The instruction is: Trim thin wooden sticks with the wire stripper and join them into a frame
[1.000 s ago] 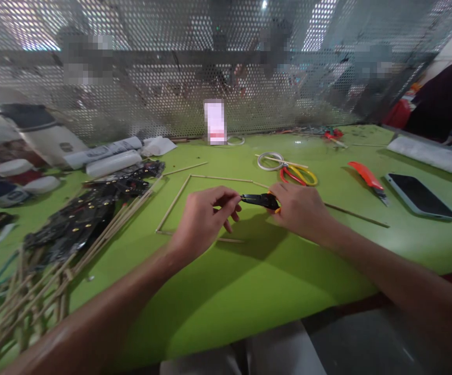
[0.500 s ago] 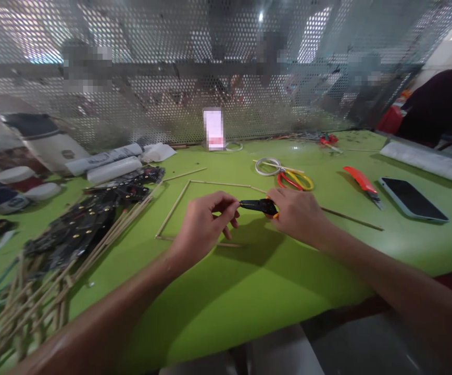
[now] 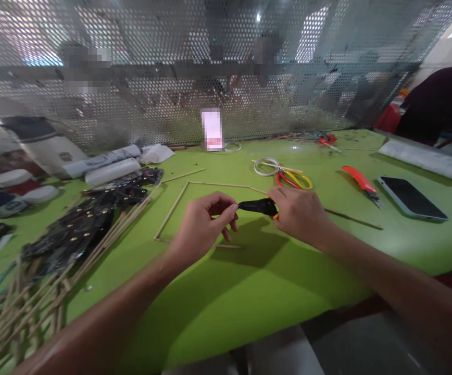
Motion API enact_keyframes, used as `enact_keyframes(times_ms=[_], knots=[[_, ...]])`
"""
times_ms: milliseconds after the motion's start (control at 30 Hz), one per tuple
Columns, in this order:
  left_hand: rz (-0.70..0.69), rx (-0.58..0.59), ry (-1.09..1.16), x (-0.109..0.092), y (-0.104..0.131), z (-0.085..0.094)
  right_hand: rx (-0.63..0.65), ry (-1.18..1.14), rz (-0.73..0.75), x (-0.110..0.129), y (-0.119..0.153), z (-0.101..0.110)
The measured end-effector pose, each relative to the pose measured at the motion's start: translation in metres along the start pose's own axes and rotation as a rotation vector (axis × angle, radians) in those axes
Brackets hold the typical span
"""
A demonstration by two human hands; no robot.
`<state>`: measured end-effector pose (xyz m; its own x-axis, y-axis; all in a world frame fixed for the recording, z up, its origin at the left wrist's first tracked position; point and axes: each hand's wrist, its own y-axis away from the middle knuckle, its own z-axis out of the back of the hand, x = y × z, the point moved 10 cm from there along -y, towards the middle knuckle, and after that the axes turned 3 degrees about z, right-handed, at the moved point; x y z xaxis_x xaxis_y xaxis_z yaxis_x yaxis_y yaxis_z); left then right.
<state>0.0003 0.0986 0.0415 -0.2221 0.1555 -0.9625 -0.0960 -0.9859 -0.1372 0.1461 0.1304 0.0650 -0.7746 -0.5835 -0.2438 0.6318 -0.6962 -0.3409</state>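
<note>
In the head view, my right hand (image 3: 298, 209) is wrapped round pliers (image 3: 258, 206) with a dark pointed nose and orange showing at the grip. The nose points left and meets the fingertips of my left hand (image 3: 209, 217). My left thumb and index finger pinch together at that tip; whatever lies between them is too small to make out. Beneath the hands, thin sticks joined end to end form an angular outline, with one stick (image 3: 171, 211) along its left side. My left hand hides part of the near stick (image 3: 229, 246).
Left lie loose sticks (image 3: 109, 237) and a black studded bundle (image 3: 81, 224). Beyond my hands are a silver ring (image 3: 266, 166) and red and yellow loops (image 3: 302, 178). An orange utility knife (image 3: 359, 179) and a phone (image 3: 411, 198) lie right. A perforated metal panel (image 3: 151, 104) stands behind.
The jaws of the pliers look closer together than before, right at my left fingertips. Both hands stay nearly in place, and the view has shifted slightly.
</note>
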Motion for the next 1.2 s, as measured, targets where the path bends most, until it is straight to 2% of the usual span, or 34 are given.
enact_keyframes(times_ms=[267,567,900,1200], knots=[[0.019,-0.015,-0.009,0.001,0.002,0.001,-0.074,0.041,0.056,0.004,0.0,0.006],[-0.015,-0.053,-0.141,-0.003,0.005,0.005,-0.007,-0.004,0.024,0.002,0.0,-0.001],[-0.05,-0.043,-0.182,-0.005,0.002,0.007,0.115,-0.046,-0.004,0.004,0.0,-0.007],[-0.013,0.008,-0.121,-0.004,0.003,0.002,0.105,-0.04,0.016,0.003,0.0,-0.006]])
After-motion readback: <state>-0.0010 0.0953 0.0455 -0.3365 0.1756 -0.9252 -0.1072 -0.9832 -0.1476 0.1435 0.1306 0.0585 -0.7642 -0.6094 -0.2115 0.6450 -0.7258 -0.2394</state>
